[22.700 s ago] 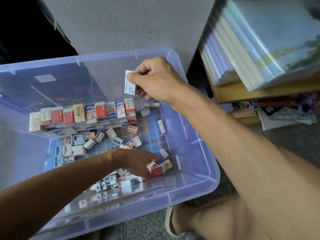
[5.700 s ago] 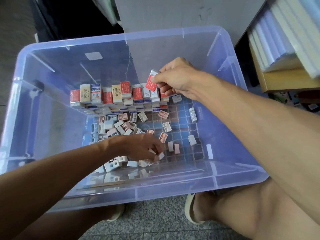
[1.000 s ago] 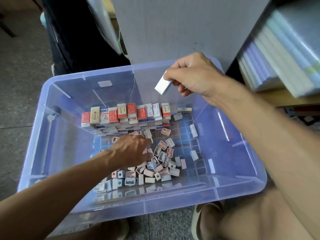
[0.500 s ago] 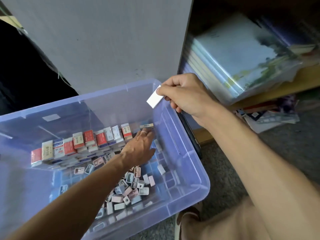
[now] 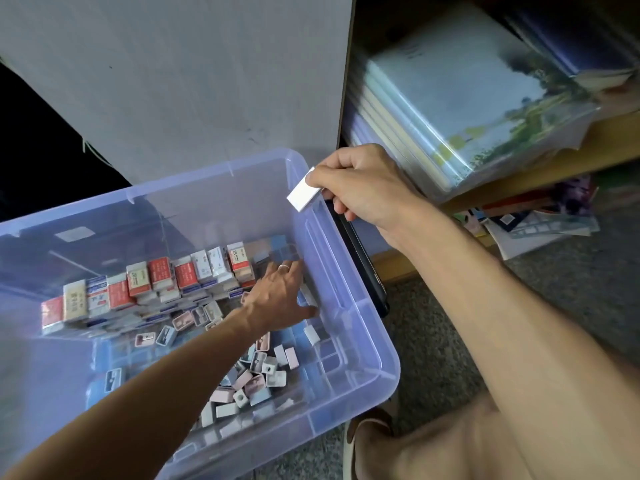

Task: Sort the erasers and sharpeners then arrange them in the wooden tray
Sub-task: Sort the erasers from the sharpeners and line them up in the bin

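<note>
Pinching eraser (image 5: 303, 195), right hand (image 5: 360, 188) raised over bin (image 5: 356, 341).

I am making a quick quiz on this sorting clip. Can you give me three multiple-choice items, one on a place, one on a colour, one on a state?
1. Where do the erasers stand in a row?
A. along the far side of the clear plastic bin
B. on the wooden shelf
C. on the floor

2. What colour is the face we see of the eraser in the right hand?
A. black
B. white
C. green

3. What is the left hand doing?
A. gripping the bin's rim
B. resting on the person's knee
C. reaching down inside the bin, fingers spread

Answers:
1 A: the row of erasers lines the far side of the clear plastic bin.
2 B: the right hand pinches a white eraser.
3 C: the left hand is low by the bin's right wall.
</note>
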### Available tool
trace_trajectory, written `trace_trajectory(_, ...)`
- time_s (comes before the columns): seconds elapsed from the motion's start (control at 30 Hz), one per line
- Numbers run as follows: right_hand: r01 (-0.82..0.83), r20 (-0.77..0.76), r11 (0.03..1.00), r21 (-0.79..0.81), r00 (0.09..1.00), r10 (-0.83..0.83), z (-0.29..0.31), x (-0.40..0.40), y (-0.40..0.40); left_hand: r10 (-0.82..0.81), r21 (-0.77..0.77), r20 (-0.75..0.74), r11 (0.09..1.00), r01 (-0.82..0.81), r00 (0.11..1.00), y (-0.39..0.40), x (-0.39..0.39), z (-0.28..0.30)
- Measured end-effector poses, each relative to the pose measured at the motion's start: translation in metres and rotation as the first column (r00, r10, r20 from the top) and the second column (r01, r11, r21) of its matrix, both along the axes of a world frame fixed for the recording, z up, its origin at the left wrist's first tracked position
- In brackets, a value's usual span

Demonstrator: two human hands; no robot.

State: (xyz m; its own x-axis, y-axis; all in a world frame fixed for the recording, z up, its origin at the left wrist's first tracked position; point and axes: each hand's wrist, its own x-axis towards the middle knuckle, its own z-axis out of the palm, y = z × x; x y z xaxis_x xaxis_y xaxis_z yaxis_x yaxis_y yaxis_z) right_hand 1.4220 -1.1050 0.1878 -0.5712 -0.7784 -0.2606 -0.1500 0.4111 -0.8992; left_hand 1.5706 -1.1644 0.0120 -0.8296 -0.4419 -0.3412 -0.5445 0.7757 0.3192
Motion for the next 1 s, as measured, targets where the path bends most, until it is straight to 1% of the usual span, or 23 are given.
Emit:
trace_trajectory(0.13,-0.013,0.012,1.000,-0.005,1.000,0.013,0.001,0.004,-0.001,0.043,-0.012,0.027,0.999,-0.042,0.999,0.013,0.000,0.007)
trace_trajectory(0.3,-0.040,-0.006,0.999,-0.020,0.999,0.040,0.003,0.009,-0.008,0.089,0.036,-0.018,0.995,-0.089,0.996,0.012,0.002,0.010)
trace_trajectory(0.37,-0.045,-0.031,0.999,-0.012,0.999,0.044,0.002,0.009,-0.009,0.070,0.033,-0.011,0.997,-0.070,0.997,0.012,0.004,0.009)
trace_trajectory(0.47,-0.048,-0.048,0.999,-0.003,0.998,0.047,0.001,0.009,-0.009,0.036,0.032,0.041,0.999,-0.037,0.999,0.014,0.006,0.003)
trace_trajectory(0.57,-0.062,-0.050,0.998,-0.006,0.997,0.062,0.002,0.009,-0.009,0.020,0.033,0.028,0.999,-0.021,0.999,0.017,0.004,-0.001)
trace_trajectory(0.67,-0.110,-0.035,0.994,-0.001,0.993,0.110,0.007,0.008,-0.009,-0.002,0.059,0.045,0.998,-0.001,0.999,0.016,0.003,0.004)
trace_trajectory(0.73,-0.129,-0.019,0.992,-0.016,0.992,0.129,0.011,0.009,-0.010,-0.018,0.111,0.042,0.994,0.014,0.999,0.013,0.008,0.012)
trace_trajectory(0.83,-0.155,-0.020,0.987,-0.039,0.988,0.154,0.016,0.017,-0.016,-0.021,0.242,-0.035,0.970,0.029,0.999,0.009,0.020,0.038)
trace_trajectory(0.93,-0.197,-0.024,0.978,-0.061,0.980,0.196,0.019,0.033,-0.029,0.115,0.439,-0.071,0.896,-0.072,0.991,0.002,0.043,0.073)
trace_trajectory(0.97,-0.224,-0.023,0.973,-0.063,0.975,0.223,0.019,0.041,-0.035,0.184,0.510,-0.089,0.853,-0.114,0.979,0.000,0.054,0.084)
trace_trajectory(1.0,-0.262,-0.022,0.964,-0.055,0.965,0.261,0.019,0.049,-0.040,0.266,0.591,-0.087,0.790,-0.165,0.960,-0.003,0.067,0.093)
